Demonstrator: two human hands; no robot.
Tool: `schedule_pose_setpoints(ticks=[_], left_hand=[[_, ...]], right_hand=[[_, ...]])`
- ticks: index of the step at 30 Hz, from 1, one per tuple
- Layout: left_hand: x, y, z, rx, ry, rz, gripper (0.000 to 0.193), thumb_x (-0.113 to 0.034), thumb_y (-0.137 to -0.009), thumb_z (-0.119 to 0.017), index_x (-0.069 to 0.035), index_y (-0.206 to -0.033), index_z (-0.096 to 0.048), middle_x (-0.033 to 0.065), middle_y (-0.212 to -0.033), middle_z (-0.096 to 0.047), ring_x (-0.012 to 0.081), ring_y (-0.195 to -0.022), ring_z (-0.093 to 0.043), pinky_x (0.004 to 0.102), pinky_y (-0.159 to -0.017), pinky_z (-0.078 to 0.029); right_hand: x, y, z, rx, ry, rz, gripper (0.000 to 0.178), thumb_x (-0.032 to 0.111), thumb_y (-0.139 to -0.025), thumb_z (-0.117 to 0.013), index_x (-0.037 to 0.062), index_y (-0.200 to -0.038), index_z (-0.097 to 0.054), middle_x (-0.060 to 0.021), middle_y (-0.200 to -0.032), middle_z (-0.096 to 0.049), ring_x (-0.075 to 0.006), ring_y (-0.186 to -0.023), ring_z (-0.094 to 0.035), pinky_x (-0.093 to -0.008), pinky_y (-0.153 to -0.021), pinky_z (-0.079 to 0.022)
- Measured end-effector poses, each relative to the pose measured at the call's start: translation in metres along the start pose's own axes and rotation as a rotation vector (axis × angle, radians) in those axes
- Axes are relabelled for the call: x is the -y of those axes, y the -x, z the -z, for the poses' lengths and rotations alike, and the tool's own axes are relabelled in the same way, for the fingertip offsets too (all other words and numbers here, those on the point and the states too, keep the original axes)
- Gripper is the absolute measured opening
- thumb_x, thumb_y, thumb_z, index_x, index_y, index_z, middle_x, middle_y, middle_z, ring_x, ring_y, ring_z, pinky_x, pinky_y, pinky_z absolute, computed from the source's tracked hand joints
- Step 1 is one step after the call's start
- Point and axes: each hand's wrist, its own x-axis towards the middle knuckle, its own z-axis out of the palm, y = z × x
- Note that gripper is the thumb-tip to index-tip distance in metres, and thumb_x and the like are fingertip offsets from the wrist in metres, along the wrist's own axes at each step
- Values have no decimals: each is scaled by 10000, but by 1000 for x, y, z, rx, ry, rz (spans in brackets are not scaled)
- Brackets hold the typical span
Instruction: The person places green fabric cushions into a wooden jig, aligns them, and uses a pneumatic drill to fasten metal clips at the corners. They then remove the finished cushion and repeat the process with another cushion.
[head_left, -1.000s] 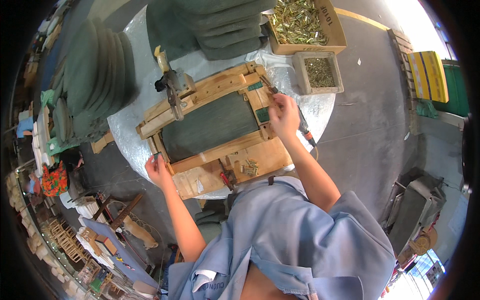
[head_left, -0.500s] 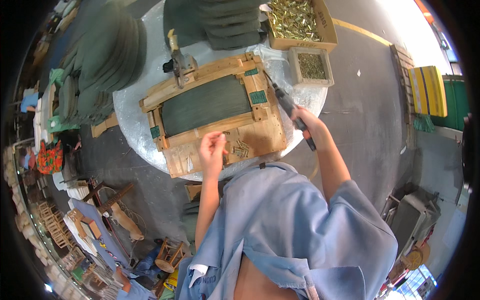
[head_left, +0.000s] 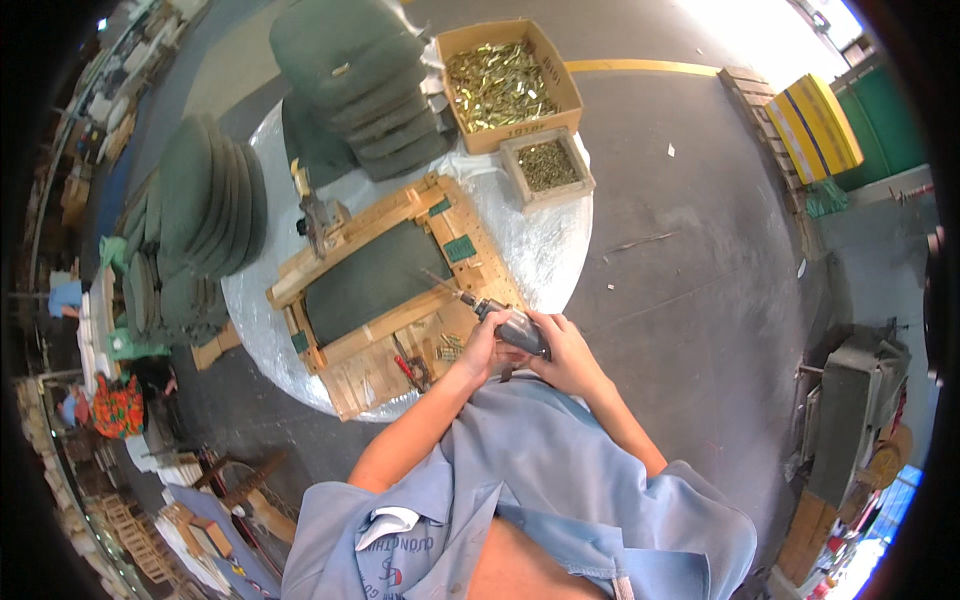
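Both my hands hold a dark grey power screwdriver with a long thin bit (head_left: 522,333) in front of my body. The fingers of my left hand (head_left: 480,348) close around its front end near the bit. My right hand (head_left: 568,360) grips the rear of the body. The bit points up and left, over the near side of a wooden frame jig (head_left: 425,300). Inside the jig lies a dark green padded panel (head_left: 375,270). A toggle clamp (head_left: 314,222) is mounted on its far rail. On the near board are a small red-handled tool (head_left: 408,370) and several brass-coloured fasteners (head_left: 450,347).
A cardboard box (head_left: 570,95) of brass-coloured pieces and a smaller tray (head_left: 583,188) of small parts stand at the table's far right. Dark green cushions are stacked behind (head_left: 350,60) and to the left (head_left: 205,200). A round table (head_left: 560,245) wrapped in plastic film carries the jig.
My right hand has brought the screwdriver from the jig's right side toward my body. My left hand has left the fasteners and joined it on the screwdriver. The view has shifted.
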Motion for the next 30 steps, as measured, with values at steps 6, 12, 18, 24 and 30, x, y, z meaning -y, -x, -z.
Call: schedule_pose_setpoints(ticks=[6, 12, 18, 24, 30], left_hand=[[-63, 0, -39, -47, 255, -118, 735, -678, -961, -495, -54, -1312, -662, 128, -1132, -773, 269, -935, -765, 427, -853, -627], [-116, 17, -47, 251, 224, -239, 693, -642, -992, -467, -74, -1345, -646, 142, -1169, -766, 275, -878, -767, 385, -744, -605], [-125, 9, -27, 22, -80, -213, 622, -607, -1089, -445, -66, -1308, -660, 84, -904, -776, 189, -725, -713, 345, -658, -559], [-98, 34, 39, -161, -303, -185, 498, -521, -1076, -615, -70, -1271, -694, 79, -817, -754, 111, -637, -673, 255, -577, -538], [-51, 92, 125, -642, 9, -139, 457, -481, -1084, -598, -94, -1317, -668, 42, -821, -724, 117, -642, -648, 299, -605, -549]], right_hand=[[-4, 12, -18, 51, -644, -286, 328, 95, -910, -798, 67, -1191, -631, -75, -1275, -645, -189, -1136, -647, -332, -936, -526], [9, -59, -38, -194, -1313, -134, 697, 289, -1017, -750, 131, -1586, -380, -126, -1465, -580, -263, -1322, -606, -429, -1061, -523], [15, -107, -27, -122, -1681, -274, 810, 357, -1046, -677, 229, -1714, -237, -166, -1513, -575, -306, -1311, -647, -480, -1068, -572], [-23, -124, -27, -370, -1495, -320, 520, 274, -1087, -564, 145, -1569, -417, -207, -1491, -596, -347, -1291, -675, -487, -993, -636], [-64, -177, 24, -778, -1042, -266, 443, 148, -1019, -675, 109, -1437, -532, -157, -1373, -641, -294, -1227, -688, -442, -982, -630]])
